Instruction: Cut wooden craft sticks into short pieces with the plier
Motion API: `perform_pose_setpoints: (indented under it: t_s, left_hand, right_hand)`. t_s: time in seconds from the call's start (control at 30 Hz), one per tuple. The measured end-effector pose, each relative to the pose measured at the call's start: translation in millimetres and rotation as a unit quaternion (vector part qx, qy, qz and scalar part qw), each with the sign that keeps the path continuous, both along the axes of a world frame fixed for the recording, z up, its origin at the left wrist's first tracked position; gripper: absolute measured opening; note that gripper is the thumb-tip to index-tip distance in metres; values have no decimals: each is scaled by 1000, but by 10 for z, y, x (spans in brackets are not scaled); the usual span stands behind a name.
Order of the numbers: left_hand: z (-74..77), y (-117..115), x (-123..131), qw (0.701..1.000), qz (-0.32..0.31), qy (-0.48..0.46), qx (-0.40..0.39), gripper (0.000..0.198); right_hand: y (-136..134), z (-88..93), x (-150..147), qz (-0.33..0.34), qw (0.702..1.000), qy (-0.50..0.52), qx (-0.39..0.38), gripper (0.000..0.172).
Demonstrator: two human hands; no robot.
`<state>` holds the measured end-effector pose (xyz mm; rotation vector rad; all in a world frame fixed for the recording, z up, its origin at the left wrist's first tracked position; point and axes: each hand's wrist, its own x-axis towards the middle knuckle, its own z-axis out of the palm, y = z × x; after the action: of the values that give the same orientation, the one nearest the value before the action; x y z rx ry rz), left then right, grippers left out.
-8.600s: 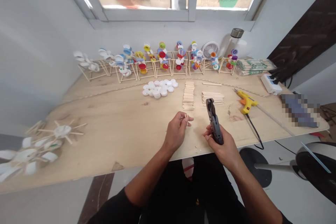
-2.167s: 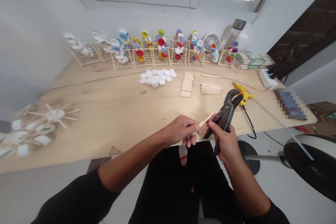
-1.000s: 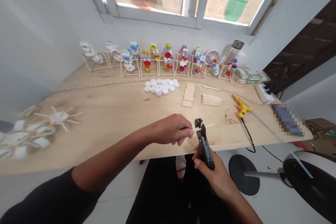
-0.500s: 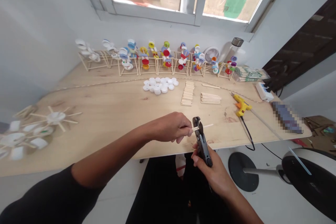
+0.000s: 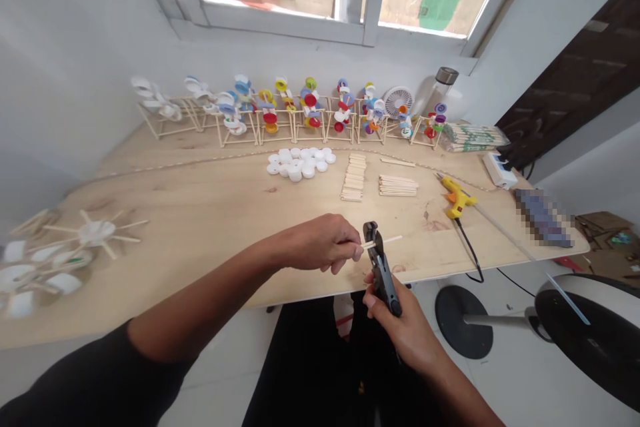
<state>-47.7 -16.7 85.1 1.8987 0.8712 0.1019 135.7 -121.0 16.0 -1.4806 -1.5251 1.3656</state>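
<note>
My left hand (image 5: 327, 242) is closed, pinching thin wooden sticks (image 5: 369, 245) near the table's front edge. The sticks pass between the jaws of dark pruning shears (image 5: 383, 273), and one pale end shows beyond the blade. Wrapped round the handles of the shears is my right hand (image 5: 405, 323), just past the table edge. Farther back lie a row of short cut sticks (image 5: 354, 177) and a bundle of sticks (image 5: 398, 185), with a single stick (image 5: 397, 162) behind them.
White bottle caps (image 5: 300, 163) lie mid-table. Several stick frames with coloured cap wheels (image 5: 310, 113) line the back. Cap-and-stick wheels (image 5: 97, 233) are at left. At right are a yellow glue gun (image 5: 456, 197), a power strip (image 5: 500, 170) and packaged sticks (image 5: 473, 137).
The view has shifted slightly, so the table's contents appear a little farther left. Both hands keep nearly the same pose, with the sticks still between the shears' jaws.
</note>
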Motion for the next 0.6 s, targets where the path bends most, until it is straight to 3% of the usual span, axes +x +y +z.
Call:
perform_pose_setpoints:
  t_s: [0.6]
  left_hand:
    - [7, 12, 18, 1000, -13, 5, 4, 25]
  right_hand:
    - [-12, -19, 7, -3, 1000, 10, -11, 25]
